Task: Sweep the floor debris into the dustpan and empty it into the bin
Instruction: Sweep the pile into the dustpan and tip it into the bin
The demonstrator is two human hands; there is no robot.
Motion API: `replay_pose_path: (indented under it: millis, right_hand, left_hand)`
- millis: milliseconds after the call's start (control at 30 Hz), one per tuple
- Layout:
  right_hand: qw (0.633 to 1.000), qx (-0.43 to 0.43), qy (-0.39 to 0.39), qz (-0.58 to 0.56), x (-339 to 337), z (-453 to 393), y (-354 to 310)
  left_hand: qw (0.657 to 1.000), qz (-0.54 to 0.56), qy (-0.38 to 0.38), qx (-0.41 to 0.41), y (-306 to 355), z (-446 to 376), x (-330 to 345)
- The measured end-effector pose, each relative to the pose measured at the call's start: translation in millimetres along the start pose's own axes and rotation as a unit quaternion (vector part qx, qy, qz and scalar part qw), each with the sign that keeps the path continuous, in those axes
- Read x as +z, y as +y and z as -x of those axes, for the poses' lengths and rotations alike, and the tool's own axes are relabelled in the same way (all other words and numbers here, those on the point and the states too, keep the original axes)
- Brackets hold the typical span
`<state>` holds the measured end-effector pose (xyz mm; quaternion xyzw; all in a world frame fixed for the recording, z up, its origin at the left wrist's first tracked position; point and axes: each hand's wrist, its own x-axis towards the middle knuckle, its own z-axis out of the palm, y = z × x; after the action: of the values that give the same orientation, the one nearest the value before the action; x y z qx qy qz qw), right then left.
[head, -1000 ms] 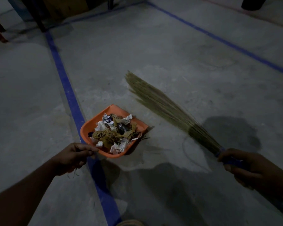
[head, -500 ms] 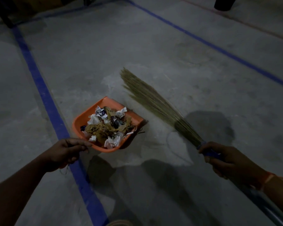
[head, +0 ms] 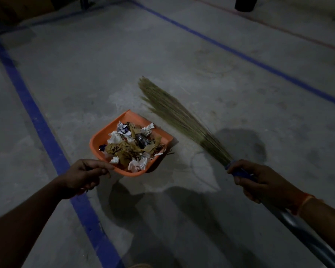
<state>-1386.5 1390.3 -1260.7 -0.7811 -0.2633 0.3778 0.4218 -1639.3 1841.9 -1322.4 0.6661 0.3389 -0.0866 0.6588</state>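
Head view: my left hand [head: 85, 176] has its grip closed on the near rim of the orange dustpan [head: 103, 136], held above the concrete floor [head: 85, 78]. Debris [head: 132, 145] piled inside; printing on the scraps unreadable. My right hand [head: 259, 180] has its grip wrapped around the broom [head: 182, 117] handle, bristles just beside the pan.
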Motion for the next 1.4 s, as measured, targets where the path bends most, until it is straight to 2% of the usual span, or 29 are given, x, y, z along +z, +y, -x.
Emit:
replay_pose_path:
  millis: [200, 367, 467, 667, 833, 967, 1133, 1400]
  right_hand:
    - [0.999, 0.016, 0.031, 0.017, -12.0, 7.1, -16.9]
    - [0.997, 0.034, 0.075, -0.006, -28.1, 46.5, -68.1]
    - [0.994, 0.037, 0.102, -0.024, -42.0, 73.2, -108.0]
    - [0.989, 0.057, 0.119, -0.062, -76.8, 116.9, -204.1]
    - [0.987, 0.07, 0.116, -0.086, -121.0, 144.7, -310.4]
    - [0.986, 0.088, 0.11, -0.09, -173.9, 168.2, -403.9]
    - [0.986, 0.103, 0.119, -0.052, -250.7, 177.8, -479.0]
    - [0.98, 0.119, 0.142, -0.072, -390.9, 123.9, -493.0]
  left_hand:
    - [1.0, 0.017, 0.003, 0.006, 17.7, 3.1, 16.1]
    - [0.998, 0.06, 0.004, 0.017, 58.1, 42.2, 49.5]
    - [0.996, 0.085, -0.024, 0.018, 101.0, 78.5, 57.9]
    - [0.994, 0.103, -0.022, -0.011, 198.8, 154.4, 44.7]
    - [0.995, 0.08, -0.027, -0.059, 302.4, 207.1, 45.8]
    - [0.991, 0.107, -0.048, -0.061, 395.5, 237.5, 54.8]
    - [0.992, 0.108, -0.055, -0.041, 499.8, 232.6, 72.4]
    - [0.992, 0.113, -0.063, -0.011, 639.3, 126.2, 127.2]
